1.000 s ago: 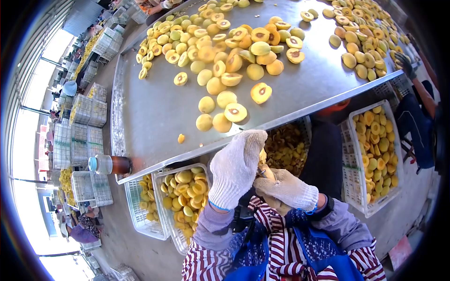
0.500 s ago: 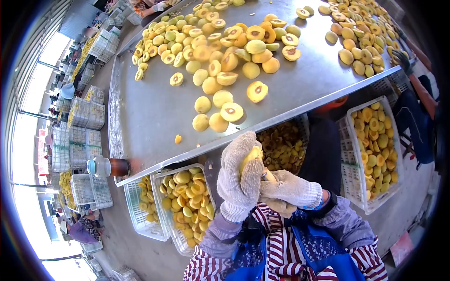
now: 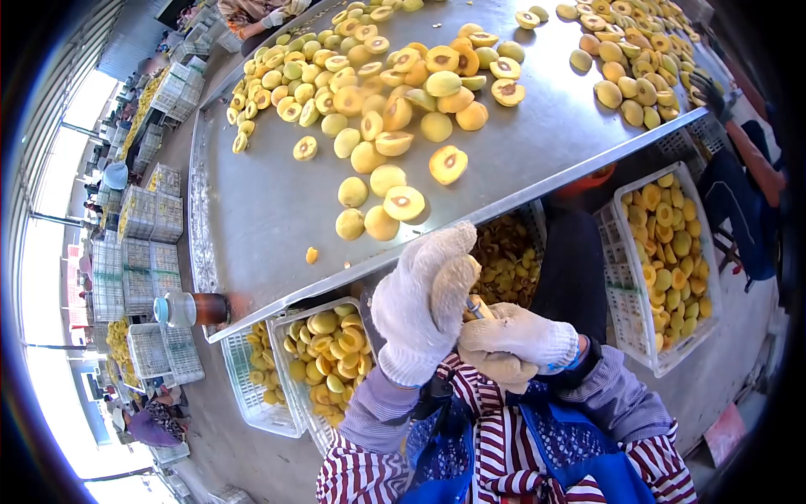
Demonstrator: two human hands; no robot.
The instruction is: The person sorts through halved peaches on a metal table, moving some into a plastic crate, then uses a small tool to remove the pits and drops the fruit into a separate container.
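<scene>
My left hand (image 3: 424, 302), in a whitish knit glove, is raised in front of the table edge, its fingers and thumb curled together. Whatever is in its palm is hidden from view. Close beside it, my right hand (image 3: 514, 343), gloved as well, is closed around a small tool (image 3: 479, 307) with a pale handle and a metal end; its tip is hidden behind the left hand. Beyond them on the metal table (image 3: 277, 227) lie yellow peach halves (image 3: 404, 202), some cut side up with brown centres.
Below the table edge, a dark-walled crate holds peach pieces (image 3: 506, 260). White crates of halves stand at left (image 3: 327, 357) and right (image 3: 663, 252). A jar of brown liquid (image 3: 191, 308) sits by the left corner. A co-worker's gloved hand (image 3: 712, 94) is at the right edge.
The yellow peach half that showed in my left hand is no longer visible. That hand has turned and shifted slightly left; the right hand keeps the tool. The whole view has shifted a little.
</scene>
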